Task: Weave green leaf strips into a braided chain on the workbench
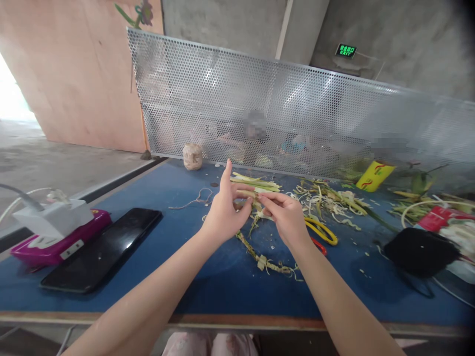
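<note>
My left hand (pixel 227 207) is above the middle of the table, one finger pointing up while the others pinch dry plant strips (pixel 254 195). The fingertips of my right hand (pixel 286 213) close on the same strips just to the right. A thin knotted plant-fibre strand (pixel 261 259) runs from below my hands towards the front and curls to the right. Behind my fingers lie pale green cut stalks (pixel 256 182). Yellow-handled scissors (pixel 322 230) rest beside my right wrist, partly hidden by it. My fingers cover where the strips meet.
On the left are a black phone (pixel 104 249) and a magenta power strip (pixel 74 237) with a white plug. A perforated metal screen (pixel 230 99) closes off the back. Shredded fibres (pixel 334 198), a yellow roll (pixel 375 176) and a black pouch (pixel 423 252) lie on the right.
</note>
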`<state>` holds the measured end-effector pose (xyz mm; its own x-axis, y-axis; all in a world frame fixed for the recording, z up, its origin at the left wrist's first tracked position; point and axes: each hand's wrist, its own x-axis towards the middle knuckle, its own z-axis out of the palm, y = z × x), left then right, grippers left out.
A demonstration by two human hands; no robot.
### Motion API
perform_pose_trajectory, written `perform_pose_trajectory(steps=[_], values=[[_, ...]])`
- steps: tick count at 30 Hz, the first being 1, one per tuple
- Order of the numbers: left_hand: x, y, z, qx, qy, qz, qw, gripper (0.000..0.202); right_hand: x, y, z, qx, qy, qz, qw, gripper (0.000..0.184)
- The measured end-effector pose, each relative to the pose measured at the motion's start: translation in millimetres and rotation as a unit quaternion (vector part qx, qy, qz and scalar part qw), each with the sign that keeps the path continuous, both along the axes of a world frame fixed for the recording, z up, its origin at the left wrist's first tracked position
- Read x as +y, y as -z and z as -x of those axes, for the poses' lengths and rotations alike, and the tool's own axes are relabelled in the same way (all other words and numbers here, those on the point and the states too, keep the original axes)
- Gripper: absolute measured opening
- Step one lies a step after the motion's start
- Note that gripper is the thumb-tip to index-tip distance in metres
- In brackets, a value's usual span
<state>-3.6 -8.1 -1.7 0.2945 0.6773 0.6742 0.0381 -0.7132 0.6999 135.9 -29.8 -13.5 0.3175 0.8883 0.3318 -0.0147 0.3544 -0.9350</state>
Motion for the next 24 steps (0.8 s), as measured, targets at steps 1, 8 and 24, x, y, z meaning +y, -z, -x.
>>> perform_pose_trajectory(steps=[1,8,24], values=[[0.7,-0.1,0.4,0.004,0.000,-0.005,1.000,0.085,-0.2,-0.3,-0.5,-0.009,0.000,-0.003,1.000,0.018],[-2.5,-4.8,4.7,0.076,-0.066,-0.072,0.992,0.083,-2.2,-4.1,-0.5,0.000,-0.021,0.026,0.999,0.017],[1.2,-4.4,1.6,0.113,-0.092,-0.148,0.978,0.073,-1.7,-1.8,-1.7,-0.021,-0.019,0.020,0.999,0.014]])
